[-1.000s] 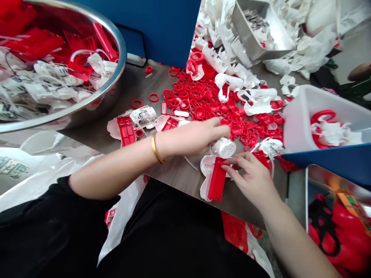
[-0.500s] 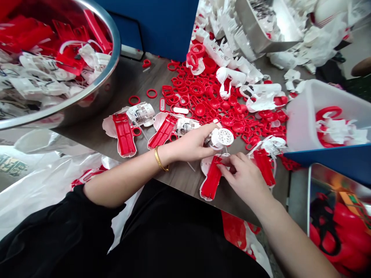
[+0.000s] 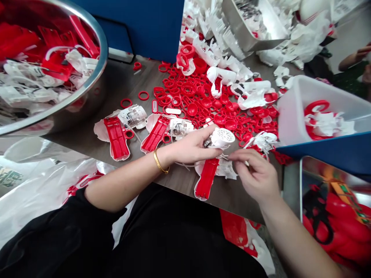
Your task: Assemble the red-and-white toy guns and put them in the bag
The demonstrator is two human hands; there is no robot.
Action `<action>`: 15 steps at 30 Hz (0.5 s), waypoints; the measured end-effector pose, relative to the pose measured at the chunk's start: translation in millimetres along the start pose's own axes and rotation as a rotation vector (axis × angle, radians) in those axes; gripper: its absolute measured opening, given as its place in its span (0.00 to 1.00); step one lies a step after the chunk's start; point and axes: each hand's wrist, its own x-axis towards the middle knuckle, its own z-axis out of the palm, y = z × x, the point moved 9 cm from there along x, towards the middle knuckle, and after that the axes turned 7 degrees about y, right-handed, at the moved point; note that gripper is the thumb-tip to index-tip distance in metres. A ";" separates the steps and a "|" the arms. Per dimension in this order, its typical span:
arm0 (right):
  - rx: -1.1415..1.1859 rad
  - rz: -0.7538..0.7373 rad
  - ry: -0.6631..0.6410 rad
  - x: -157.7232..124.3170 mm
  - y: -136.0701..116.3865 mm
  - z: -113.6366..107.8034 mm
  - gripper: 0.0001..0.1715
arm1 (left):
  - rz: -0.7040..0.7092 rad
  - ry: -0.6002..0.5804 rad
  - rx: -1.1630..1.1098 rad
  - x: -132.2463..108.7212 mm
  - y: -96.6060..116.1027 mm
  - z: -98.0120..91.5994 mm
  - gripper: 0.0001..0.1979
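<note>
My left hand (image 3: 194,146) is wrapped round a white round part with a patterned, pierced face (image 3: 222,137). Below it on the table lies a white shell with a red handle piece (image 3: 206,178). My right hand (image 3: 256,172) is just right of that shell, fingertips pinched near thin wires under the white part; what they hold is too small to make out. Two similar assemblies, one with a red piece (image 3: 116,138) and one with another red piece (image 3: 155,134), lie to the left of my left hand.
A steel bowl (image 3: 100,73) of red and white parts stands at the left. Red rings and small pieces (image 3: 193,88) are heaped behind my hands. A translucent bin (image 3: 291,116) stands right, above a tray with black scissors (image 3: 319,220). Another person's hand (image 3: 352,58) shows far right.
My right hand has moved off the red handle piece and up to the wires beside the white part. The view has shifted, so the table's contents appear further left.
</note>
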 end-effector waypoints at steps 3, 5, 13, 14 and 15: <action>-0.082 -0.082 -0.173 -20.1 -2.9 14.9 0.06 | 0.071 -0.038 0.156 -2.5 0.8 18.6 0.10; -0.162 -0.105 -0.229 -24.6 -1.0 22.3 0.04 | 0.125 -0.071 0.262 -2.6 2.2 31.6 0.09; -0.207 0.224 -0.306 -19.4 32.0 15.6 0.11 | 0.168 0.101 0.552 -0.6 -3.3 41.9 0.21; -0.155 0.300 -0.336 -22.0 36.9 16.7 0.11 | 0.160 0.114 0.584 -0.8 -6.4 42.3 0.23; -0.077 0.369 -0.347 -24.4 40.3 17.6 0.12 | 0.159 0.127 0.604 -1.0 -8.4 42.3 0.25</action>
